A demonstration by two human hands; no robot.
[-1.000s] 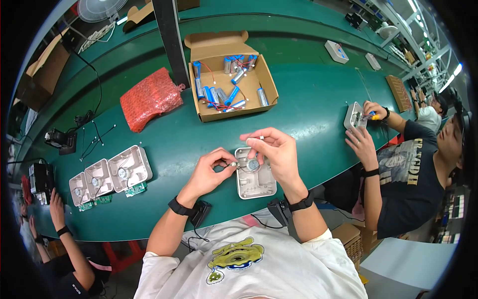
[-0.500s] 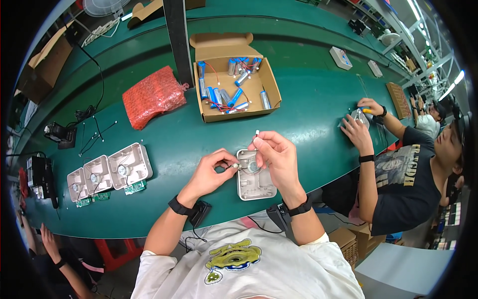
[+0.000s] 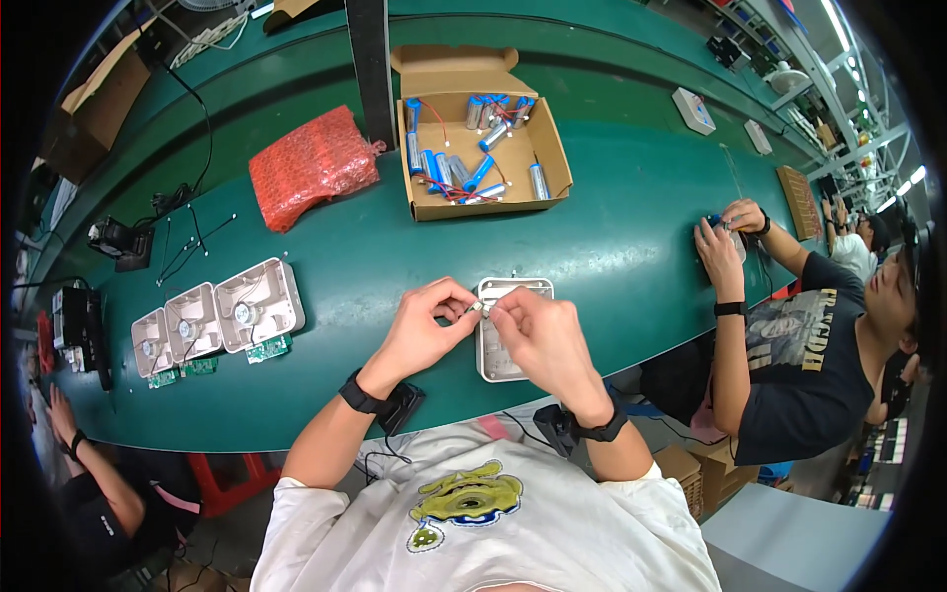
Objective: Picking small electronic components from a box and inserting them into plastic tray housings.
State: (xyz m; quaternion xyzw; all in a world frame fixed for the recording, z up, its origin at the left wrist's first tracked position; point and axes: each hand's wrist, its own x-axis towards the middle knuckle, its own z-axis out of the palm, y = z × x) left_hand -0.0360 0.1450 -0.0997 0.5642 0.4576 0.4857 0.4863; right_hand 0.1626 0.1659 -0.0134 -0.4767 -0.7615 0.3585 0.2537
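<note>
pinching a tiny white plug connector [image 3: 477,309] between left hand [image 3: 426,326] and right hand [image 3: 540,337], both closed on it, just above pale grey plastic housing [image 3: 508,292] on green table [image 3: 612,237]. could slip from fingertips, or strain thin wires if tugged.

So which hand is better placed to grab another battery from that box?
Probably the right hand: the box lies ahead and slightly to its side. Both hands pinch a small connector over the white case, so neither is free.

Green table [image 3: 612,227], red bubble wrap [image 3: 311,166], blue batteries [image 3: 473,173], brown box [image 3: 552,163].
</note>
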